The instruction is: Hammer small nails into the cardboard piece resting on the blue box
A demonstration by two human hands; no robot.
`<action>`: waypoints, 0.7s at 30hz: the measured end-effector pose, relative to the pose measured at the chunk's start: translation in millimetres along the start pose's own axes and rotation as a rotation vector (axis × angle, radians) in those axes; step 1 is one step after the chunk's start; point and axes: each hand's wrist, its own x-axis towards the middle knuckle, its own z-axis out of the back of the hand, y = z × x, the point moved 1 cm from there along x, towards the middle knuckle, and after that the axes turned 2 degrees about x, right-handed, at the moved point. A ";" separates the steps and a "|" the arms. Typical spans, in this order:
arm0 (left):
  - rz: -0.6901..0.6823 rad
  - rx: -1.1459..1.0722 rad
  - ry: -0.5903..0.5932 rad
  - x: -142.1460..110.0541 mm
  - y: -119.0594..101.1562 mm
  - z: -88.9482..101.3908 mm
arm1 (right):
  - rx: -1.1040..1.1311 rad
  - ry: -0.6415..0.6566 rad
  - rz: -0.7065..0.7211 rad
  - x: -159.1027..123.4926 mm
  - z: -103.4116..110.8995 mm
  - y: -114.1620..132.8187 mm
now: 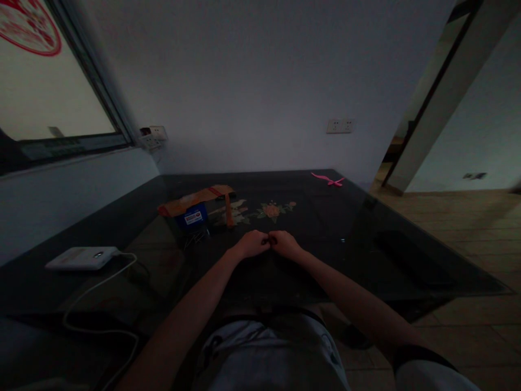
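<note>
My left hand [254, 244] and my right hand [284, 243] meet over the near middle of the dark glossy table [309, 217]. Both are closed, fingertips curled in and touching each other. Whatever they pinch between them is too small and dim to make out. Left of my left hand stands a small blue box [193, 217] with a white and red label. An orange-brown strip of packaging [199, 199] lies across its top. Several thin, pin-like pieces [196, 237] lie in front of the box. A tiny shiny piece [342, 240] rests right of my right hand.
A white power bank [83, 258] with a white cable [93, 288] lies at the left. Near the right edge is a long black object [413, 259]. A pink ribbon-like item [329, 180] sits at the far right corner. The wall [260, 98] borders the table's back.
</note>
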 end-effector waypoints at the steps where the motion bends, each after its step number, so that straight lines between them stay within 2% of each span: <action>1: -0.001 0.009 0.004 -0.4 -0.4 0.5 | 0.000 0.002 0.000 -0.2 0.0 0.2; 6: -0.015 0.008 0.006 -3.4 -0.6 7.5 | -0.001 0.003 -0.001 -0.8 0.0 0.9; 11: -0.006 -0.084 -0.121 -7.8 14.1 32.1 | -0.012 -0.011 0.007 -1.3 -0.4 1.4; 15: 0.096 -0.069 -0.292 -10.3 58.0 60.2 | -0.005 -0.017 0.031 -0.7 -1.2 0.7; 18: 0.247 0.025 -0.454 -15.7 107.4 85.7 | 0.005 -0.014 0.046 0.7 -3.1 -0.2; 20: 0.318 0.124 -0.522 -22.1 140.3 103.1 | 0.011 -0.010 0.053 1.6 -4.7 -0.3; 21: 0.405 0.171 -0.546 -26.2 155.7 110.9 | 0.013 -0.008 0.054 2.1 -5.3 -0.2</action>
